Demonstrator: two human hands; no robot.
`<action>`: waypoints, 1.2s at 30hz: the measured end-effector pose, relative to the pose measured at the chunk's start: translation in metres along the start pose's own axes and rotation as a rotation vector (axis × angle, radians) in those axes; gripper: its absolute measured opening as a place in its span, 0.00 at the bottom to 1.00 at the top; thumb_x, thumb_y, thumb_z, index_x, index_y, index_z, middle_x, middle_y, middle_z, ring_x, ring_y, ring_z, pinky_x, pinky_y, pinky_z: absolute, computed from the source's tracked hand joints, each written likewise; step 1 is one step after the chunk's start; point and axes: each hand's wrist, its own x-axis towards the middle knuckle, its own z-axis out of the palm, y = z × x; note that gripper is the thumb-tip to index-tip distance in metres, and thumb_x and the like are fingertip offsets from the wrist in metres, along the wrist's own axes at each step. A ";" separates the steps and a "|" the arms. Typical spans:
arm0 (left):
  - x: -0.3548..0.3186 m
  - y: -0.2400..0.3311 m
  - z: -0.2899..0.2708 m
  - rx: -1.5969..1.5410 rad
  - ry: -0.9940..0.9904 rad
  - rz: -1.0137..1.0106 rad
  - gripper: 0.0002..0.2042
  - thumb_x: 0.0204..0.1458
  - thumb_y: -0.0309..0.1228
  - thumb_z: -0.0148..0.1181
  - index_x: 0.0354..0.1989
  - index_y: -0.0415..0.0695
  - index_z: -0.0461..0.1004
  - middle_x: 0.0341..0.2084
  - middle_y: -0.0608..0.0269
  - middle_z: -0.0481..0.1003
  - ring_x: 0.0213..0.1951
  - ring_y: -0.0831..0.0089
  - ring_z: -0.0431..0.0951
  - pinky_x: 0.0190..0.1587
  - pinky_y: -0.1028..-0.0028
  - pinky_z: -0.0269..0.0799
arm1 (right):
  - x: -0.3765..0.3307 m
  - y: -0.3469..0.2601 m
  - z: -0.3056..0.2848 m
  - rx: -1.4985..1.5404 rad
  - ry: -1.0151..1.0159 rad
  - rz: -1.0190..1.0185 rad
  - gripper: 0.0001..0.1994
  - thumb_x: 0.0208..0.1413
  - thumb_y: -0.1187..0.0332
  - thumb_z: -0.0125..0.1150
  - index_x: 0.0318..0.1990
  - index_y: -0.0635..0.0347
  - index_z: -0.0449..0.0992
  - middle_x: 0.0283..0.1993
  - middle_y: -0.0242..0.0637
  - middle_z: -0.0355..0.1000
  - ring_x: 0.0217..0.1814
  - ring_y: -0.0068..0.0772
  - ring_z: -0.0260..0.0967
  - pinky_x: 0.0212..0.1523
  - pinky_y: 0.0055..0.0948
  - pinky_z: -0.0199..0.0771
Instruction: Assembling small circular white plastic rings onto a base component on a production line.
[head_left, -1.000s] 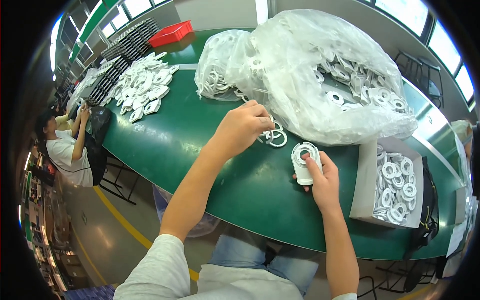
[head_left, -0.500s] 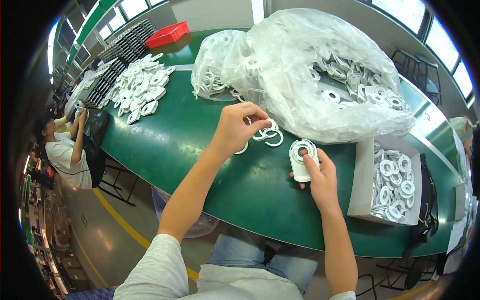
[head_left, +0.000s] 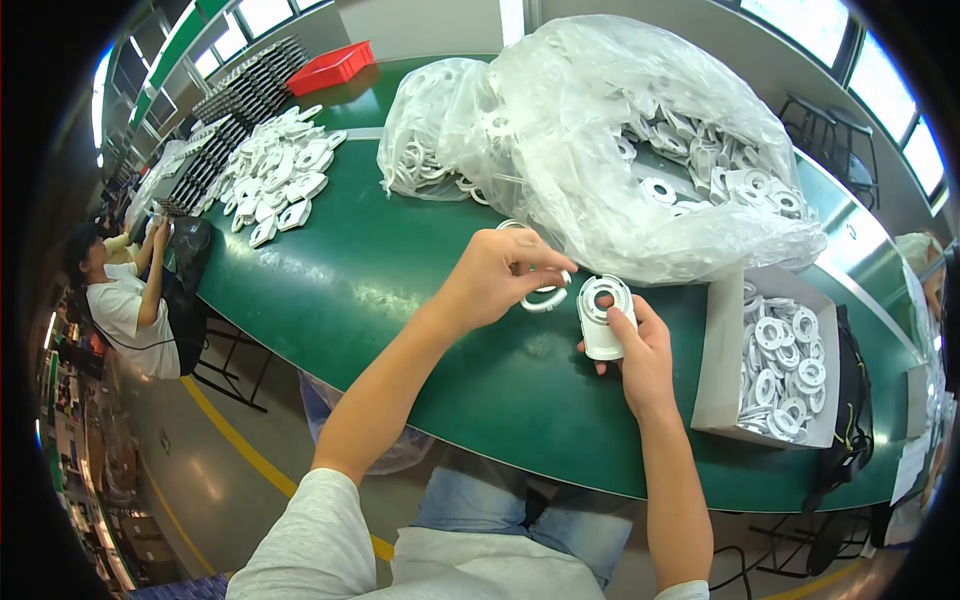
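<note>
My right hand [head_left: 648,358] grips a white plastic housing [head_left: 603,341], rounded at the top with a large round opening. The thumb lies on its face, with the other fingers behind it. Just to the left, my left hand [head_left: 497,277] is closed in a pinch on a white plastic ring [head_left: 545,300]. Part of that ring is hidden by the fingers, and it is apart from the housing. Behind my left knuckles, another white ring [head_left: 512,225] shows in part on the green table [head_left: 480,390].
A large clear plastic bag [head_left: 570,130] of white parts lies ahead. At right stands a carton [head_left: 715,370] full of white rings. White housings [head_left: 275,170] are piled far left, near stacked black trays [head_left: 240,90] and a red bin [head_left: 330,68]. Another person [head_left: 130,300] sits left.
My left hand has moved right and slightly nearer, toward the housing, with a ring in its fingers. My right hand keeps its hold on the housing, nearly unmoved.
</note>
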 end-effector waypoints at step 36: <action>-0.005 0.011 0.029 -0.027 0.106 -0.091 0.06 0.47 0.26 0.66 0.23 0.36 0.76 0.13 0.70 0.73 0.16 0.89 0.66 0.18 0.84 0.59 | -0.004 -0.001 0.008 0.118 -0.160 -0.019 0.14 0.61 0.70 0.45 0.52 0.67 0.65 0.42 0.41 0.72 0.34 0.31 0.75 0.26 0.23 0.73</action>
